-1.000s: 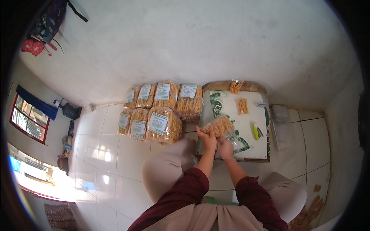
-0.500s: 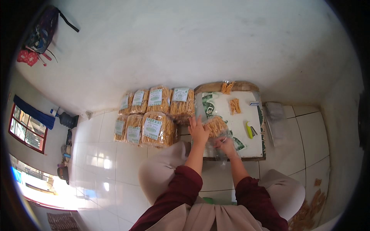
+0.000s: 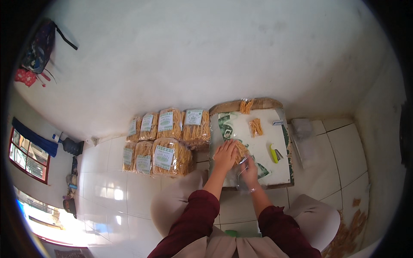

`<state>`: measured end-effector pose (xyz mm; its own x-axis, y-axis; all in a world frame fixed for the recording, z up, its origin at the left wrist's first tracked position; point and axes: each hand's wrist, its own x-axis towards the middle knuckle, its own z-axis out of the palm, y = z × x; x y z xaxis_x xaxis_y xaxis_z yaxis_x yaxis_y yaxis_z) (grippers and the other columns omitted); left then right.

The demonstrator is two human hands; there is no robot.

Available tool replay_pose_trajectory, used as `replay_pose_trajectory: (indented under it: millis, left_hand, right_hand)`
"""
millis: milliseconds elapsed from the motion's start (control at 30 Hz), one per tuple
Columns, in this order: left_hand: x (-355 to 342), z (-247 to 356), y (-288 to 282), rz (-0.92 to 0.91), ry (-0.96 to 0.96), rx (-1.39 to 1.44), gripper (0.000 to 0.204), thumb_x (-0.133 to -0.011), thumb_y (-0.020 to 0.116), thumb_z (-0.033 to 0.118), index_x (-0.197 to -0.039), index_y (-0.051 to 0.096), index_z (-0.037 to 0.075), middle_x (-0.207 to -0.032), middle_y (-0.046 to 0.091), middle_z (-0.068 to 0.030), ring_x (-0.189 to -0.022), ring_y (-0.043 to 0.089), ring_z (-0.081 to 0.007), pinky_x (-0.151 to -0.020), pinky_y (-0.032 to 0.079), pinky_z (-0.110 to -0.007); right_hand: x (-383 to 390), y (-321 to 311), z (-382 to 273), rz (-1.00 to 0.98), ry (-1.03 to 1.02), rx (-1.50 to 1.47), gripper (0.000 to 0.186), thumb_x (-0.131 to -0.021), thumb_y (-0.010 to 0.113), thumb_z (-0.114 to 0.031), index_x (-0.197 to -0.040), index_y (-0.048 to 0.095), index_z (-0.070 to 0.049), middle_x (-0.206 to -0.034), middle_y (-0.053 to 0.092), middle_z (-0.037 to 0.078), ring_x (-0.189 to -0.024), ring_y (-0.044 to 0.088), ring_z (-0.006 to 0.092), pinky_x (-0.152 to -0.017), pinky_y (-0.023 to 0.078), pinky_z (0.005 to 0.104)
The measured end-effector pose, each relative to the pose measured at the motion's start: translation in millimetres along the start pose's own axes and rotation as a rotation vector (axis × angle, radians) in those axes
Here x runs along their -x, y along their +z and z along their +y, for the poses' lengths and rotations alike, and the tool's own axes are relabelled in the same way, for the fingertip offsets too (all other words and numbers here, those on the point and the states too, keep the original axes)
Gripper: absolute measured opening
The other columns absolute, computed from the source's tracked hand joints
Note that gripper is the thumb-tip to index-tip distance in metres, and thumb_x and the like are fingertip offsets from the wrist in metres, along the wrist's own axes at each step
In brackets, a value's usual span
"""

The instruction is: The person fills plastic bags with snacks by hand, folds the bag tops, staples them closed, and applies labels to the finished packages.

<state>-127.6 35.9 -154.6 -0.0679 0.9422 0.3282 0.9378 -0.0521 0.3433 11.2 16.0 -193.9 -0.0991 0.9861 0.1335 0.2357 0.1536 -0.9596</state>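
A clear plastic bag of yellow-brown snack sticks lies at the left front part of a low, white-topped table with green patterns. My left hand rests on the bag's left side, fingers stretched out and close together. At the bag's near end, my right hand has its fingers closed on the loose, crumpled plastic. Part of the bag is covered by both hands. Farther back on the table sit two small packets of sticks, one flat packet and another packet at the far edge. A lime-green stapler lies to the right.
Several filled, labelled snack bags stand in two rows on the tiled floor, left of the table. A small box lies at the table's right edge. Stacked plastic bags are farther right. Loose brown packets lie on the floor at lower right.
My left hand has moved from beside the snack bag onto its top left side. My right hand still grips the plastic at the near end. The view has shifted slightly.
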Motion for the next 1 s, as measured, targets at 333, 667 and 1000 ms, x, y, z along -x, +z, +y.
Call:
replay_pose_trajectory:
  millis: [333, 667, 1000]
  left_hand:
    - [-5.2, -1.5, -2.0, -0.025, -0.044, 0.140, 0.035, -0.091, 0.041, 0.028, -0.124, 0.050, 0.019, -0.127, 0.052, -0.0034, -0.118, 0.048, -0.0229, -0.098, 0.033, -0.037]
    - [-3.8, -7.0, -3.5, -0.015, -0.047, 0.172, 0.034, -0.092, 0.042, 0.028, -0.124, 0.049, 0.019, -0.127, 0.052, -0.0036, -0.116, 0.048, -0.0222, -0.096, 0.035, -0.036]
    - [-6.2, -7.6, -4.8, -0.032, -0.115, 0.295, 0.035, -0.093, 0.038, 0.034, -0.120, 0.055, 0.019, -0.124, 0.054, -0.0036, -0.117, 0.048, -0.0210, -0.097, 0.034, -0.036]
  right_hand:
    - [-0.7, 3.5, 18.0, 0.001, 0.064, -0.172, 0.040, -0.084, 0.051, -0.007, -0.123, 0.046, -0.002, -0.104, 0.059, 0.016, -0.084, 0.059, 0.0247, -0.074, 0.047, 0.0331]
    - [1.4, -4.4, -3.1, 0.000, -0.298, 0.059, 0.025, -0.086, 0.048, -0.004, -0.110, 0.054, 0.000, -0.078, 0.051, 0.013, -0.068, 0.053, 0.0236, -0.063, 0.044, 0.0303]
    - [2.0, -0.2, 12.5, -0.023, -0.242, -0.075, 0.026, -0.082, 0.045, -0.001, -0.105, 0.056, -0.001, -0.083, 0.051, 0.010, -0.059, 0.050, 0.0166, -0.056, 0.043, 0.0274]
